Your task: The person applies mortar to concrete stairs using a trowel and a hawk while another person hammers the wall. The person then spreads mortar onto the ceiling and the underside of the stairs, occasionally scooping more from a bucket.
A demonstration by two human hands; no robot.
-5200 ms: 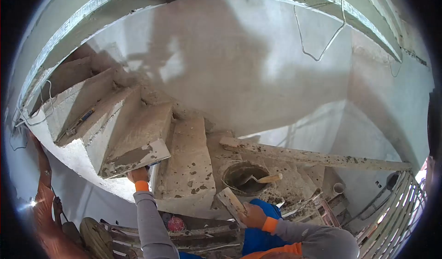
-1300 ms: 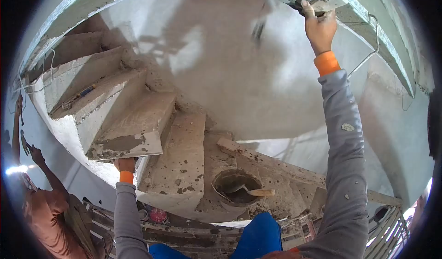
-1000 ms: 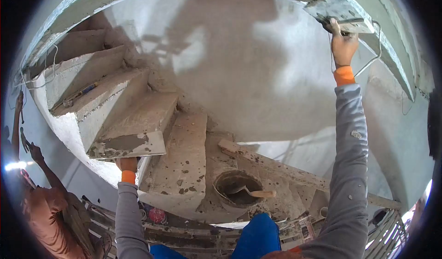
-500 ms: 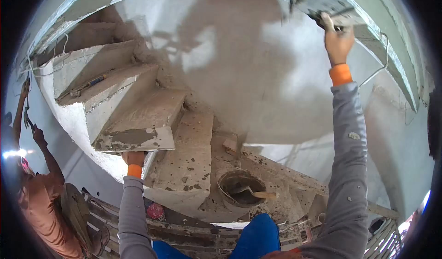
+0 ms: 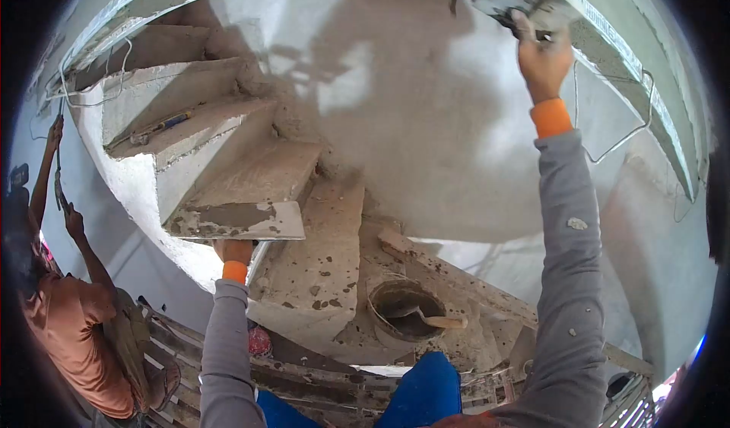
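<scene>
My left hand (image 5: 234,251) is closed beneath a flat mortar board (image 5: 287,221); its fingers and grip are mostly hidden under it. A patch of wet grey mortar (image 5: 232,214) lies on the board's top. At the upper right, my right hand (image 5: 546,67) is wrapped round the handle of a plastering trowel (image 5: 559,6). The trowel's blade lies against the underside of the curved concrete overhead (image 5: 601,63), slightly blurred. Below, between the two arms, stands a mortar bucket (image 5: 378,320) with a wooden-handled tool (image 5: 443,322) resting in it.
Concrete winding steps (image 5: 304,264), spattered with mortar, rise to the left. A long-handled tool (image 5: 163,125) lies on one step. Bent wire (image 5: 635,131) hangs at the right. At the far left a person (image 5: 72,337) holds a tool. Wooden slats (image 5: 304,386) lie below.
My right hand and the trowel have shifted left and slightly up along the overhead surface. My left hand still holds the mortar board, now slightly higher in view. The view has turned a little.
</scene>
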